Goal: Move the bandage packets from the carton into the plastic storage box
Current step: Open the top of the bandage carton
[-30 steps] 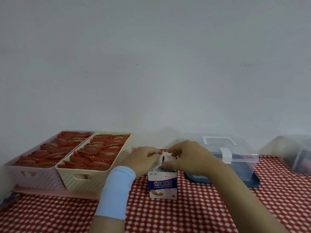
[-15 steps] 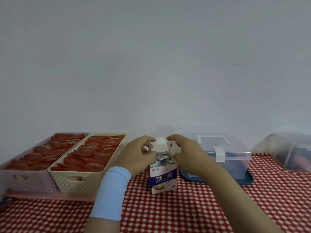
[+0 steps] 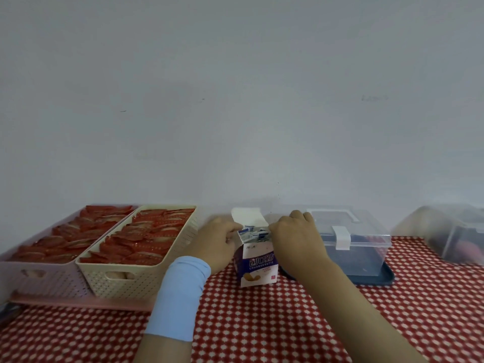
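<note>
Between the two hands, the bandage carton stands upright on the red checked tablecloth.
Its flap is raised and bandage packets show in its mouth. The left hand curls round the carton's left wall, and the right hand grips its right top edge. Just right of the carton sits the lidded plastic storage box on a dark tray. Left of the carton, a cream basket holds red packets.

Two baskets, one carton, two hands
</note>
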A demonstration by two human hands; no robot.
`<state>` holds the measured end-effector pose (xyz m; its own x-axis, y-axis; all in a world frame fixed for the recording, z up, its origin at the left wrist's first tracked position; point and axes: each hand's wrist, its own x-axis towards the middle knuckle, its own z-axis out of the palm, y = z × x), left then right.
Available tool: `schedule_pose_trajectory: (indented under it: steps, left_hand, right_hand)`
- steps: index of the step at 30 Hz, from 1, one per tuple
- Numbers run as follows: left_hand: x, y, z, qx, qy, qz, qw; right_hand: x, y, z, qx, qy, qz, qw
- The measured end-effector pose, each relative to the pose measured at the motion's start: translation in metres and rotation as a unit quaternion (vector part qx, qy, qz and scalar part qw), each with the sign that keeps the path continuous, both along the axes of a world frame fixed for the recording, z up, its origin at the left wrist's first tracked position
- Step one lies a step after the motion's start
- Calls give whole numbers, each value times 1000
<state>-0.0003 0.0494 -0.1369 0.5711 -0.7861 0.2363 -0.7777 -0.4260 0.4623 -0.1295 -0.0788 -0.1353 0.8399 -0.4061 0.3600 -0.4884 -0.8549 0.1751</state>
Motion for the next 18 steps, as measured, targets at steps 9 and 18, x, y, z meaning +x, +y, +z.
schedule_pose_trajectory:
  steps: [9,18]
  left_hand:
    - [-2,3,5,14,10,38,999]
    - [-9,-11,-4,52,-35,-12,998]
  right_hand:
    - [17,1,-17,136,-48,79,986]
    - [10,-5,-20,236,-81,93,964]
